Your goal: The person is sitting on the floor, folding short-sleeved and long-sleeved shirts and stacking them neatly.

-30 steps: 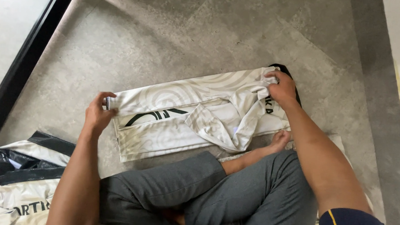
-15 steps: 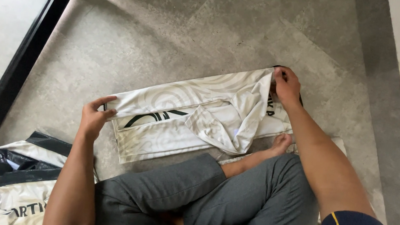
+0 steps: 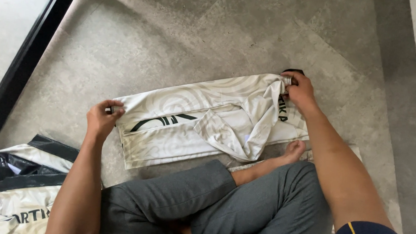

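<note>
Head view looks down on a grey stone-patterned floor (image 3: pixel 183 41) with a mottled, matte surface and faint diagonal seams. A dark strip (image 3: pixel 26 60) runs along its left edge. Spread across the floor just in front of the seated person's crossed legs in grey trousers (image 3: pixel 241 207) lies a white jersey (image 3: pixel 179 125), folded into a long band; its thin, smooth fabric carries pale swirl patterning, black curved markings near the middle and black lettering at the right end, with a sleeve bunched in loose wrinkles over the centre. At the lower left sits a pile of similar white garments (image 3: pixel 14 211) with black plastic wrapping (image 3: pixel 9 167), glossy and crumpled. A bare foot (image 3: pixel 294 151) touches the jersey's near edge. The left hand (image 3: pixel 102 121) pinches the jersey's left end, fingers closed on the cloth. The right hand (image 3: pixel 300 90) grips the right end, fingers curled tight around the fabric.
</note>
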